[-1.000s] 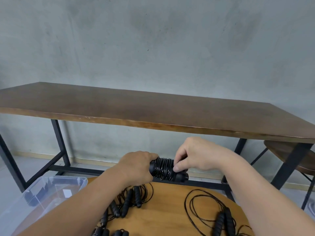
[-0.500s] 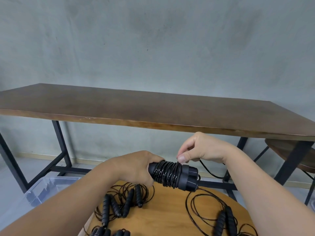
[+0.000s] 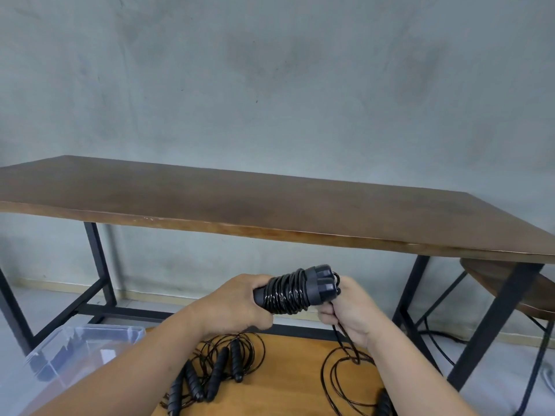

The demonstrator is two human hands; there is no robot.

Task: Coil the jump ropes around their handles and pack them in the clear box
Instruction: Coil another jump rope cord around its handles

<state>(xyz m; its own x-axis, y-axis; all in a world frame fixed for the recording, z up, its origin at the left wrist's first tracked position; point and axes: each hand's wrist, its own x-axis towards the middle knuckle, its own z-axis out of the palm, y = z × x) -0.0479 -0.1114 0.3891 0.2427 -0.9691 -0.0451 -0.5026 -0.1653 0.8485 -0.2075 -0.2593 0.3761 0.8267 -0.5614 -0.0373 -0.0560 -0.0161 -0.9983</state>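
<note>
The left hand is gripping the lower end of a pair of black plastic jump-rope handles, fingers curled round them, holding the bundle in the air above the round light-wood table. Glossy black rope is lying in tight turns around the two handles, whose capped ends are pointing up and to the right. The right hand is sitting just beside those caps, fingers closed around the loose black rope tail, which is running down from the fist to a slack loop on the table. Uncoiled black jump ropes with ribbed handles are lying in a tangle on the table below the left forearm; a further handle is showing at the bottom edge to the right. The clear plastic box is standing low at the left, beside the table, partly hidden by the left forearm; its contents cannot be made out. A long dark-brown wooden desk on black metal legs is standing behind, against a grey wall.
</note>
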